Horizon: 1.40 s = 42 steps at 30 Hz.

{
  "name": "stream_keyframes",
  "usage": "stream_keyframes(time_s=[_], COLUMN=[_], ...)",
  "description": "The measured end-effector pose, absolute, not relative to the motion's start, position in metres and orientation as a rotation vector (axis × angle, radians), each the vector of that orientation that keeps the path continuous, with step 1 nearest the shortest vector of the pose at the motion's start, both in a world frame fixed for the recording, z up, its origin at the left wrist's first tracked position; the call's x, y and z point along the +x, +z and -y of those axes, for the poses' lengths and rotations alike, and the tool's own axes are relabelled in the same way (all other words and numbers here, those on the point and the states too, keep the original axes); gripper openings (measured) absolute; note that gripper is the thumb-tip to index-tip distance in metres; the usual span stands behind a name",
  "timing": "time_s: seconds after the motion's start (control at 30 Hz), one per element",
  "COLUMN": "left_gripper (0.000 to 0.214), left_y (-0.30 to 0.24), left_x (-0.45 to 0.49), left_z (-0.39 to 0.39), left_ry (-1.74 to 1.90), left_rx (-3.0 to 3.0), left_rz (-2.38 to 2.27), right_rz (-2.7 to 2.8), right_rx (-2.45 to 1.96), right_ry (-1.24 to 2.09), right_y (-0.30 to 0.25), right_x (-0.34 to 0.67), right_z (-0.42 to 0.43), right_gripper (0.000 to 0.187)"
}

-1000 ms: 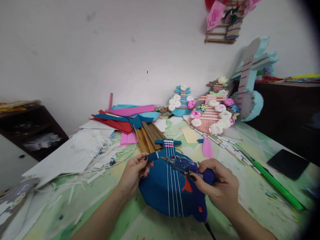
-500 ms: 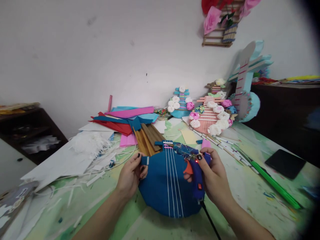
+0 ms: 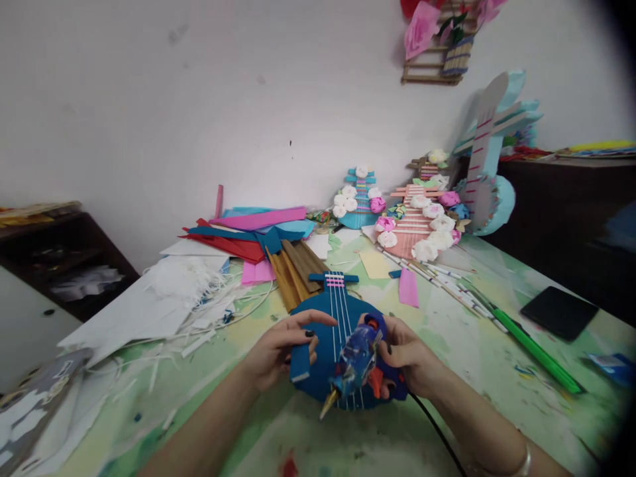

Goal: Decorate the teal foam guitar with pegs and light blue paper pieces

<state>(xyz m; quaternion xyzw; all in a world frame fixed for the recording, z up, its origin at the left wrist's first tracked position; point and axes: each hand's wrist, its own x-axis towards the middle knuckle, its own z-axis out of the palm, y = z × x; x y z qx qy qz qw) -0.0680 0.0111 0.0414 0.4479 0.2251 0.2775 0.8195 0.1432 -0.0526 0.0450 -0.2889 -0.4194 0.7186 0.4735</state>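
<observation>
A round blue paper guitar [image 3: 324, 318] with white strings lies on the green table [image 3: 447, 331] in front of me. My left hand [image 3: 278, 351] pinches a small blue strip with a white end [image 3: 300, 362] over the guitar's left side, index finger stretched out. My right hand [image 3: 405, 358] grips a blue hot glue gun [image 3: 355, 361]. Its nozzle points down and toward me, near the guitar's lower edge. The gun's black cord [image 3: 437, 430] trails off to the lower right.
White paper scraps [image 3: 173, 298], coloured paper strips [image 3: 248, 232] and brown sticks [image 3: 293, 271] lie at the left and back. Finished flower-decorated guitars [image 3: 417, 225] stand by the wall. Thin sticks, a green rod [image 3: 536, 351] and a black phone [image 3: 559, 311] lie at the right.
My right hand turned the glue gun so its nozzle now points toward me. My left hand brought the blue strip lower and nearer the gun. The guitar sits a little closer.
</observation>
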Motion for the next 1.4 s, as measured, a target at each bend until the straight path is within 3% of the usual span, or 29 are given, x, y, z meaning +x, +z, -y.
stream_keyframes(time_s=[0.37,0.8,1.4], left_gripper=[0.032,0.026,0.033], left_y=[0.04,0.039,0.043], left_x=[-0.066,-0.067,-0.068], left_z=[-0.006,-0.004,-0.003], left_ry=[0.433,0.392,0.337], left_rx=[1.024,1.018,1.027], left_rz=[-0.512,-0.481,-0.517], right_rz=[1.163,1.171,1.152], right_rx=[-0.609,-0.631,-0.584], right_ry=[1.949,1.989,2.003], right_y=[0.026,0.031,0.027], right_x=[0.136,0.135,0.137], right_z=[0.051,0.052,0.05], right_gripper=[0.035,0.043,0.037])
